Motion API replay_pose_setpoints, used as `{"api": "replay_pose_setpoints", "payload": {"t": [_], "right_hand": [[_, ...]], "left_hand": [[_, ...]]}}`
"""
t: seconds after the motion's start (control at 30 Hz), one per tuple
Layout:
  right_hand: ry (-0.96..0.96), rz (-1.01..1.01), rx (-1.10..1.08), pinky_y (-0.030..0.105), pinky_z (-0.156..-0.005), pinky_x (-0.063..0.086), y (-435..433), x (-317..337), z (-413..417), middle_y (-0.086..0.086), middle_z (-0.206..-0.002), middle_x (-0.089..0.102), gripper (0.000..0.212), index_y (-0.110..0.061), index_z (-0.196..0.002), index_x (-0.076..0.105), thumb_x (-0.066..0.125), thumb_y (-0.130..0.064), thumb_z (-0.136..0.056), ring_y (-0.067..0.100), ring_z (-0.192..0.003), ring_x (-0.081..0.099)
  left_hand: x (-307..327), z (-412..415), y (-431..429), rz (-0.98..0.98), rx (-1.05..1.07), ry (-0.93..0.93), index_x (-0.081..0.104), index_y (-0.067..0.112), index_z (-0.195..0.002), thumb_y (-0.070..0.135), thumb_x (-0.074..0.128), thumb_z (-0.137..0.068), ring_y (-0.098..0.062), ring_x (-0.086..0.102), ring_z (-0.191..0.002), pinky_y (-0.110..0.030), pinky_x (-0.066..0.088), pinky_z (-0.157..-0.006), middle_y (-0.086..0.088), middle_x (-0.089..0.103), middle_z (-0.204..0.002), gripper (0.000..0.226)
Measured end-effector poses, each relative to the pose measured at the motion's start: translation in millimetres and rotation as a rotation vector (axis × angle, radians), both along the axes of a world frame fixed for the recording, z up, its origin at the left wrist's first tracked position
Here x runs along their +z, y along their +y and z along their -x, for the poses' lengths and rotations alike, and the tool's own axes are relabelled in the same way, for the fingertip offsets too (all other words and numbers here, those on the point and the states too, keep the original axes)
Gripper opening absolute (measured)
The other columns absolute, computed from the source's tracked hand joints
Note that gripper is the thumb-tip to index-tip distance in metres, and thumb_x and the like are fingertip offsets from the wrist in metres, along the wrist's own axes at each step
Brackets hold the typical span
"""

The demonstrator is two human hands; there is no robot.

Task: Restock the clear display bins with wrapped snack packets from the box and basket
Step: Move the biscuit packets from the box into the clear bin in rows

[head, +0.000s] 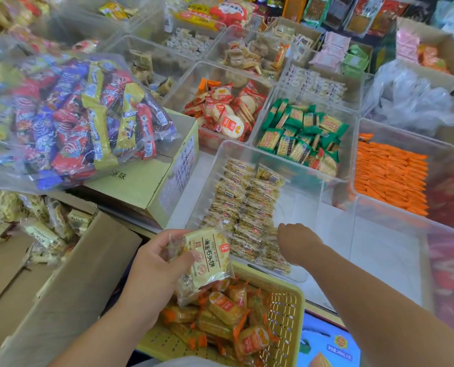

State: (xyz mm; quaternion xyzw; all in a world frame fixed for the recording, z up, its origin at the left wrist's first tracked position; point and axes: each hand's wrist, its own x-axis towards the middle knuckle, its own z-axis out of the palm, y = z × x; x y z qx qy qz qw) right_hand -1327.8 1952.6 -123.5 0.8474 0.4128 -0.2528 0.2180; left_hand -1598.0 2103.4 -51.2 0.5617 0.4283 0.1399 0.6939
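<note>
While the left hand [162, 268] hangs above the yellow basket [287, 303], its fingers and thumb are curled round a small stack of pale wrapped packets [207, 258]. The front one shows its printed face and at least one more sits behind it, but the exact count cannot be told.

The right hand [298, 243] reaches into the nearest clear bin [300, 205], knuckles up, at the near end of the packet rows [244, 207] standing there. Its fingers point down out of sight, so I cannot tell whether they grip, touch or are spread. Two rows of those packets fill the bin's left half, too tightly packed to count.

The basket holds a heap of orange-ended packets [226, 308], more than ten in view. One open cardboard box [69, 274] at the left holds loose pale packets [40, 229].

Beyond, three more clear bins stand side by side on the counter [336, 218], holding red-and-white packets [226, 112], green packets [297, 133] and orange packets [390, 178].
</note>
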Motion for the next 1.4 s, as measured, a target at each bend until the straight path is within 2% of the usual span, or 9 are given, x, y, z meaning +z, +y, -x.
{"api": "replay_pose_setpoints", "payload": {"t": [0.3,0.5,0.67,0.8,0.9,1.03,1.13,1.23,1.4], "right_hand": [[0.177,0.279,0.101,0.032,-0.086,0.051,27,0,-2,0.008,-0.084,0.06,0.019,0.001,-0.106,0.073,0.056,0.001,-0.097,0.021,-0.086,0.054],[0.163,-0.002,-0.328,0.032,-0.072,0.049,24,10,13,0.001,-0.076,0.052,0.031,-0.012,-0.069,0.052,0.051,-0.012,-0.1,0.016,-0.065,0.049],[0.031,-0.336,-0.202,0.036,-0.089,0.052,2,47,36,0.001,-0.118,0.068,0.039,-0.023,-0.119,0.062,0.048,-0.055,-0.099,0.024,-0.105,0.062],[0.398,-0.808,-0.046,0.032,-0.116,0.034,-27,83,74,-0.019,-0.164,0.024,0.081,-0.055,-0.153,0.019,0.067,-0.055,-0.089,0.009,-0.147,0.033],[0.432,-0.976,0.141,0.035,-0.116,0.03,-41,96,92,-0.019,-0.167,0.012,0.078,-0.057,-0.153,0.019,0.065,-0.053,-0.09,0.011,-0.152,0.023],[0.397,-1.053,0.237,0.043,-0.119,0.03,-46,102,101,-0.007,-0.163,0.032,0.069,-0.036,-0.147,0.051,0.073,-0.024,-0.083,0.017,-0.152,0.025],[0.424,-1.12,0.223,0.044,-0.119,0.032,-50,98,105,-0.005,-0.153,0.048,0.061,-0.032,-0.142,0.057,0.059,-0.024,-0.081,0.02,-0.15,0.031],[0.464,-1.235,0.1,0.035,-0.116,0.039,-54,92,103,-0.01,-0.141,0.059,0.047,-0.027,-0.135,0.063,0.069,-0.021,-0.088,0.013,-0.142,0.045],[0.44,-1.3,-0.299,0.019,-0.079,0.052,-60,94,65,-0.018,-0.106,0.072,0.03,-0.028,-0.12,0.069,0.074,-0.03,-0.091,0.003,-0.096,0.067]], "left_hand": [[12,3,2,0.108,0.081,-0.068,0.079,0.032,-0.098,0.004,0.072,-0.09,-0.024,0.078,-0.089,-0.027,0.06,-0.061,-0.005,0.08,-0.101,0.03],[16,7,5,0.284,0.119,-0.115,0.078,0.025,-0.102,0.014,0.065,-0.095,-0.033,0.075,-0.103,-0.049,0.058,-0.087,-0.016,0.077,-0.112,0.018],[18,5,5,0.318,0.115,-0.117,0.079,0.024,-0.1,0.025,0.071,-0.083,-0.032,0.076,-0.102,-0.049,0.06,-0.086,-0.016,0.077,-0.114,0.018],[23,-2,0,0.354,0.046,-0.094,0.08,0.023,-0.1,0.03,0.075,-0.078,-0.034,0.076,-0.102,-0.048,0.06,-0.086,-0.016,0.077,-0.113,0.024],[30,-9,-6,0.382,-0.071,-0.042,0.08,0.018,-0.098,0.03,0.081,-0.072,-0.037,0.076,-0.1,-0.051,0.061,-0.085,-0.019,0.077,-0.112,0.028],[38,-17,-15,0.364,-0.252,0.03,0.083,0.02,-0.087,0.032,0.084,-0.067,-0.029,0.078,-0.077,-0.034,0.061,-0.059,-0.018,0.079,-0.096,0.023],[35,-16,-17,0.382,-0.277,0.063,0.081,0.022,-0.098,0.044,0.086,-0.074,-0.034,0.077,-0.094,-0.042,0.063,-0.072,-0.017,0.078,-0.106,0.032],[28,-18,-17,0.423,-0.207,0.113,0.081,0.023,-0.106,0.063,0.073,-0.081,-0.035,0.076,-0.101,-0.048,0.063,-0.081,-0.017,0.077,-0.114,0.048],[16,-16,-11,0.337,-0.029,0.15,0.083,0.021,-0.097,0.068,0.061,-0.071,-0.029,0.077,-0.091,-0.045,0.059,-0.078,-0.009,0.079,-0.107,0.057]]}}
